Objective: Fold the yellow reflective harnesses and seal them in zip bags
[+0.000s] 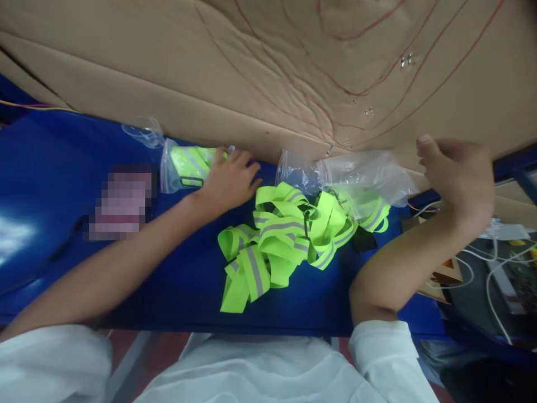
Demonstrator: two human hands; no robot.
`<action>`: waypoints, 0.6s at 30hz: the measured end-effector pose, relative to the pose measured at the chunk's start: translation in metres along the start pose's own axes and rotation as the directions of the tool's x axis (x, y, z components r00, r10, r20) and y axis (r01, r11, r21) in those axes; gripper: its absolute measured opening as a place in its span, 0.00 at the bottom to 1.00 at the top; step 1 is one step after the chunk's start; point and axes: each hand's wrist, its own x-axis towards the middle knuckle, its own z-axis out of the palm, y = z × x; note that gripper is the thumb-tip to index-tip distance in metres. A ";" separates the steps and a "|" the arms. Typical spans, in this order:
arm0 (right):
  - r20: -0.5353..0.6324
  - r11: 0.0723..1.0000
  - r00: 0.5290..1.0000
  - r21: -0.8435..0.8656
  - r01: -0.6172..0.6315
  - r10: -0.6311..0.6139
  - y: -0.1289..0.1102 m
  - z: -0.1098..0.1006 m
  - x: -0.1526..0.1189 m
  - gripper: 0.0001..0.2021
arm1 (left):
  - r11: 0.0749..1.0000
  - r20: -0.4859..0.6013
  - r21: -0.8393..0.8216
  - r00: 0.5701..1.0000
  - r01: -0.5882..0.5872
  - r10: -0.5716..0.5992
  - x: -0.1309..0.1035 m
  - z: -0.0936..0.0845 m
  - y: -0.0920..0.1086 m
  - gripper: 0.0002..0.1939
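My left hand point(232, 179) lies with its fingers spread at the right end of a clear zip bag point(169, 168) that contains a folded neon-yellow reflective strap point(191, 161). To its right, a loose heap of neon-yellow reflective straps point(281, 229) with grey stripes spreads over the blue table point(306, 308). Empty-looking clear plastic bags point(361, 170) lie along the heap's far edge, partly over it and blurred. My right hand point(457, 173) is raised right of these bags, fingers curled in and thumb forward; whatever it may hold is hidden.
Brown cardboard point(168, 73) with red threads stands behind the table. A pixelated pinkish item point(123, 201) lies at left, near a crumpled clear plastic piece point(145, 131). White cables point(495, 291) and a small box point(451, 274) crowd the right side. A black piece point(364, 239) sits beside the straps.
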 end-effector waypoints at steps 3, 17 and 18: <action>-0.024 0.994 1.000 0.105 -0.011 0.013 -0.022 -0.013 -0.009 0.15 | 0.987 -0.070 -0.035 0.985 0.158 -0.161 -0.004 -0.006 -0.027 0.26; 0.548 0.796 0.584 0.491 0.355 -0.599 -0.099 0.053 -0.031 0.18 | 0.098 0.132 -0.975 0.873 0.201 -0.470 0.035 -0.071 -0.015 0.38; 0.514 0.769 0.584 0.521 0.369 -0.628 -0.104 0.052 -0.032 0.17 | 0.025 0.218 -0.967 0.877 0.252 -0.427 0.034 -0.078 -0.008 0.39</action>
